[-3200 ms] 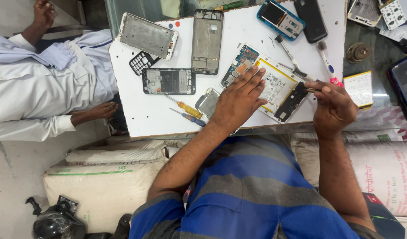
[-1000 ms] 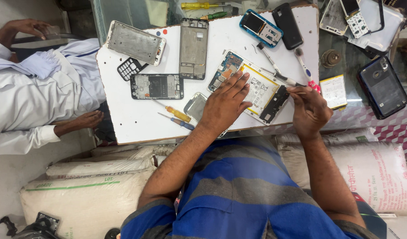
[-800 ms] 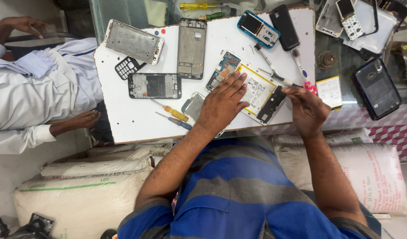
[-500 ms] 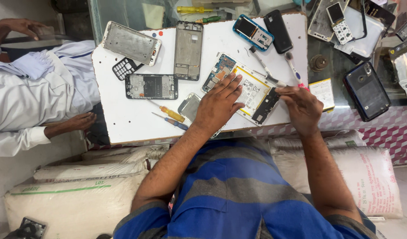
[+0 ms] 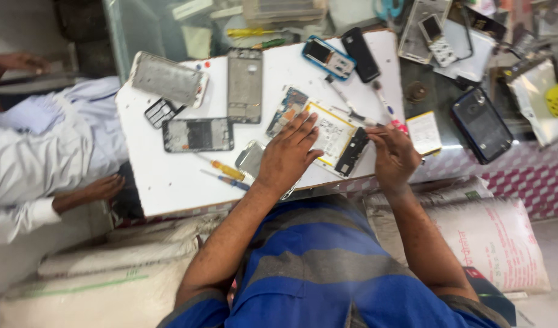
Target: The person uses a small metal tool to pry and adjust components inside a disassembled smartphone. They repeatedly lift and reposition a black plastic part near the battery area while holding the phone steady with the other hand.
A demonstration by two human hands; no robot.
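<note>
My left hand [image 5: 289,154] lies flat with spread fingers on an opened phone body [image 5: 333,132] with a white and yellow inside, near the front edge of a white work board [image 5: 169,182]. My right hand [image 5: 393,155] is closed around a thin metal tool [image 5: 359,116] whose tip points at the phone's right side. A black part [image 5: 352,152] lies against the phone, between the two hands.
On the board lie two small screwdrivers [image 5: 225,172], a black phone frame [image 5: 197,135], a grey frame [image 5: 245,85], a silver back cover [image 5: 168,79], a blue-edged phone [image 5: 327,58] and a black phone [image 5: 361,54]. Another person in a white shirt [image 5: 42,152] sits at the left. Sacks [image 5: 491,231] lie below.
The view has drifted, so the board sits further left in frame. Both hands stay on the opened phone, left pressing it flat, right holding the tool at its edge.
</note>
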